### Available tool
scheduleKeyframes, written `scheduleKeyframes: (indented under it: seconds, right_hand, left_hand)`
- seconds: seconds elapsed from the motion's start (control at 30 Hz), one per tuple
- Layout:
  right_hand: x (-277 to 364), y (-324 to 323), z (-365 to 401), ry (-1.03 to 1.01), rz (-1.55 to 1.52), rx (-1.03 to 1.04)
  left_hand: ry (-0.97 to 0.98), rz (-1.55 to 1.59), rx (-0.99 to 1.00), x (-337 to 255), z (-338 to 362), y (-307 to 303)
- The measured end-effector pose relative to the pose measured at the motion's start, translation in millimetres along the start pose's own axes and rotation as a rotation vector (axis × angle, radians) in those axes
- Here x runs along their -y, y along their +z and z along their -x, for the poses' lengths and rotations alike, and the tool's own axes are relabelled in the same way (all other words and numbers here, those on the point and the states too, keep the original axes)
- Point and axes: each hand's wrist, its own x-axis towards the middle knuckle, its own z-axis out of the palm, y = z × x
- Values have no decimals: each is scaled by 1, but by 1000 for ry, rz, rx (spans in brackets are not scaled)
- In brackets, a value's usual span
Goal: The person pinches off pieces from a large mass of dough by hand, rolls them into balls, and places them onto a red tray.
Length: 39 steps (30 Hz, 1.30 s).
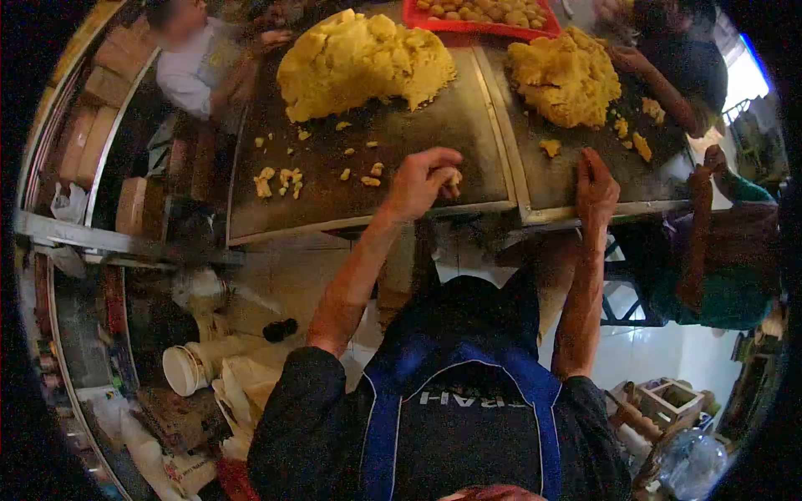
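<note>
Over the front of the left table, my left hand (424, 182) has its fingers curled round a small piece of yellow dough (454, 177). My right hand (596, 188) is held over the right table with its fingers pressed together; whatever they may hold is too small to make out. A large mound of yellow dough (359, 63) lies on the left table, and another mound (568, 79) on the right one. Small dough bits (288, 179) are scattered left of my left hand. A loose piece (550, 148) lies just left of my right hand's fingertips.
A red tray (493, 27) of round dough balls stands at the back. People work at the back left, back right and right side. The metal table edge (309, 230) runs before me. A white bucket (184, 370) and a wooden crate (668, 402) are below.
</note>
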Motion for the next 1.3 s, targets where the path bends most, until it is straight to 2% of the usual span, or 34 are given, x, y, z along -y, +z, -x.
scheduleKeyframes:
  seconds: [0.03, 0.07, 0.1, 0.17, 0.23, 0.3, 0.37, 0.4, 0.47, 0.57, 0.6, 0.67, 0.8, 0.87, 0.9, 0.97, 1.03, 1.1, 1.17, 1.2, 1.27, 1.3]
  right_hand:
    - [1, -1, 1, 9, 3, -7]
    - [0, -1, 1, -7, -13, 3]
    - [-1, -2, 1, -21, -29, 13]
    - [-7, 0, 1, -60, -65, -19]
    - [4, -3, 0, -106, -111, -50]
    - [14, -9, -1, -96, 23, -3]
    - [14, -9, 0, -88, 32, 0]
    - [13, -9, -1, -88, 40, 8]
    - [10, -7, 0, -92, 23, -9]
    - [4, -2, 0, -133, 17, -50]
    - [3, -3, 0, -166, 36, -70]
    - [2, -2, 0, -155, 34, -67]
    - [5, -2, -1, -144, -2, -74]
    - [14, -6, -1, -103, -18, -85]
    - [17, -8, 0, -60, -30, -93]
    - [17, -10, 3, -55, -89, -139]
    - [13, -9, 3, -54, -150, -186]
    - [3, -6, -1, -157, 0, -222]
    - [0, -2, 4, -130, -10, -228]
    - [1, 0, 0, -110, -27, -248]
    - [5, 1, -3, -139, -20, -303]
    - [7, 1, -8, -178, -17, -364]
  left_hand:
    - [1, -42, 63, 2, -5, 5]
    - [48, -214, 30, 3, -11, 7]
    - [51, -217, 44, 3, -15, 10]
    - [226, -485, -17, 7, -20, 17]
    - [194, -483, -39, 8, -21, 17]
    - [165, -481, -56, 10, -24, 15]
    - [430, -522, -37, 16, -26, 12]
    - [430, -523, -30, 13, -27, 10]
    - [214, -501, 94, 7, -28, 6]
    - [98, -520, 150, 7, -36, 6]
    - [100, -521, 157, 10, -41, 6]
    - [377, -771, 216, 15, -49, 2]
    - [369, -845, 286, 3, -60, 4]
    - [175, -837, 494, -20, -69, 0]
    - [177, -839, 498, -28, -73, 7]
    - [336, -1177, -157, -36, -80, 32]
    - [403, -1236, -147, -23, -75, 45]
    - [469, -1296, -140, 1, -80, 45]
    - [1288, -1291, -407, 31, -87, 39]
    - [1301, -1288, -403, 26, -93, 45]
    - [1137, -1465, -112, 21, -92, 59]
    - [1137, -1470, -117, 29, -100, 53]
